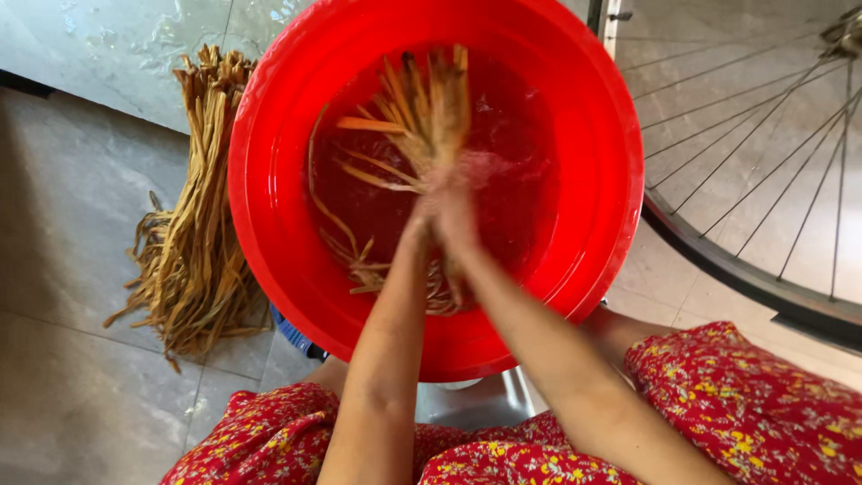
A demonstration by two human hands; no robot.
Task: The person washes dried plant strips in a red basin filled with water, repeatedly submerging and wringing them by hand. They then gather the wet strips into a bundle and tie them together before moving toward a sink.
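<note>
Our left hand (420,220) and right hand (453,211) press together, fingers closed around a bundle of tan fibre strips (422,112) over the round red plastic basin (269,180). Its long axis runs away from our fingertips, fanning outward. Left of our fingers, more strips (193,233) lie on grey floor tiles (72,224); right, a bicycle wheel (763,162).

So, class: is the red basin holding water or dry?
Holding water: the red basin shows a wet, splashing surface around the strips both hands grip.
</note>
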